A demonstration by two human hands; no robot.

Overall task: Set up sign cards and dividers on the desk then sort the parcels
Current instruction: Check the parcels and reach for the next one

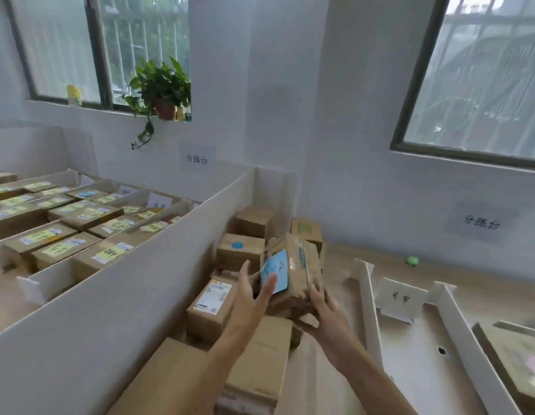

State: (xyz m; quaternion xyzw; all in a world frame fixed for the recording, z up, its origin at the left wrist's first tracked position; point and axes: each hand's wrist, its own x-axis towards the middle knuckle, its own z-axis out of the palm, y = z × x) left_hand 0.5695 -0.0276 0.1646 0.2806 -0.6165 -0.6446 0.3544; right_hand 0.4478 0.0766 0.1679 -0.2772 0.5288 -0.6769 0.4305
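Observation:
A crumpled brown parcel point(302, 271) with a blue label is lifted above a pile of cardboard parcels point(212, 307) in the middle of the desk. My left hand point(251, 295) presses flat on its labelled left face, fingers spread. From below on the right, my right hand point(320, 310) grips its lower edge. To the right, white dividers point(366, 298) point(461, 330) stand on the desk with a white sign card point(399, 298) between them. One brown parcel point(518, 357) lies in the far right bay.
A tall white partition point(158, 265) runs diagonally on the left. Behind it are rows of labelled parcels point(68, 226) in bays with small sign cards. A green ball point(412, 260) lies on the desk near the wall. A potted plant point(161, 88) stands on the windowsill.

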